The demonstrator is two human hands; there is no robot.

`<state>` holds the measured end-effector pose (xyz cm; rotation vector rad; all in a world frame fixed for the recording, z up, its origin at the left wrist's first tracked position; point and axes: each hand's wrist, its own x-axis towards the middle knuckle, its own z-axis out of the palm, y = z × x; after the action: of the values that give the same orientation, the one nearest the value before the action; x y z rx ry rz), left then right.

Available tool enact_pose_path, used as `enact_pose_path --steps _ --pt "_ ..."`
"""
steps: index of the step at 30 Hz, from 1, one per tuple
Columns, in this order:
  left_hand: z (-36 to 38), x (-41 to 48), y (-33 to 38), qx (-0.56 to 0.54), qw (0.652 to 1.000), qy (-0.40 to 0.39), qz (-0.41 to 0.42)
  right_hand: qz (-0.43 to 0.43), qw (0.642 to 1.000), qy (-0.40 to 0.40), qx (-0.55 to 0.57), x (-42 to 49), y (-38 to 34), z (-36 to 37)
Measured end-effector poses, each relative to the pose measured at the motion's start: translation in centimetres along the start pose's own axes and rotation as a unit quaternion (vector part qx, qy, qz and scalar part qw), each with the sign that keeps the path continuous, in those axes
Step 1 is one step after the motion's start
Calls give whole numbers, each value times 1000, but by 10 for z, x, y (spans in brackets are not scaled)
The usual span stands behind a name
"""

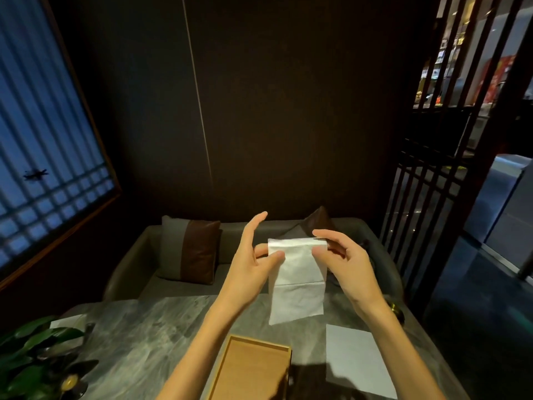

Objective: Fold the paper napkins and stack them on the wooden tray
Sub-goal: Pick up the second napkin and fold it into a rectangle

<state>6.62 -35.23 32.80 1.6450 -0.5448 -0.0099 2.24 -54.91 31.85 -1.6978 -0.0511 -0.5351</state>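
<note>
Folding step in hand, by the look of it: one paper napkin (297,280) held up in the air above the marble table (150,327), hanging down from its top edge, with one crease line across its lower half. Not yet folded small enough for stacking, probably.

From left to right. At the far left, a potted plant (31,359) on the near left corner of the table, not part of the work. Then the left hand (253,255), pinching the top left corner of the napkin between thumb and one finger, other fingers spread open and pointing up. Below and nearer, the wooden tray (230,368), with nothing seen inside its visible part; its right near corner in shadow. Then the hanging napkin, between both hands and farther than the tray. Then the right hand (343,255), closed on the top right corner, thumb in front, fingers behind. Both hands apart, one at each end of the top edge. At the near right, another flat napkin (357,362) lying on the table, just beside the tray, waiting.

Next move, as a judgement: bringing the edges together to fold in half, pressing the crease, then lowering onto the tray. Thin paper, so gentle pull needed, otherwise tearing or crooked fold.
</note>
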Motion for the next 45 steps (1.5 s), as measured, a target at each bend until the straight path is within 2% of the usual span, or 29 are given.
enact_pose_path --steps 3,11,14,18,22,24,30,34,36,39,42,45 --pt "-3 1 5 127 989 34 66 -15 1000 -7 -21 -1 0 -5" --pt "-6 5 8 274 950 96 111 -57 984 4 -170 4 -9 -6" --pt "-9 8 8 222 967 78 101 -78 981 2 -177 9 -12 -8" --pt "-14 10 4 58 998 7 28 -56 991 -9 -118 13 -14 -9" --pt "-12 8 -10 69 995 -61 -42 -43 995 -3 -91 15 -13 -7" --pt "-11 9 -15 66 996 -51 -42 -21 997 -7 -77 16 -13 -7" --pt "-11 14 -14 19 1000 -6 -21 4 993 -104 -51 0 -8 -10" --pt "-7 15 -12 78 997 8 10 26 982 -161 -98 -7 -2 -13" --pt "-8 15 -12 63 998 2 -16 34 975 -185 -116 -8 -4 -14" --pt "-16 13 -10 41 994 -83 -50 23 971 -182 -154 -6 -4 -14" --pt "-17 13 -4 148 974 -167 -45 19 972 -155 -176 -5 -3 -14" --pt "-14 13 0 232 964 -132 8 16 973 -135 -184 -5 -4 -11"
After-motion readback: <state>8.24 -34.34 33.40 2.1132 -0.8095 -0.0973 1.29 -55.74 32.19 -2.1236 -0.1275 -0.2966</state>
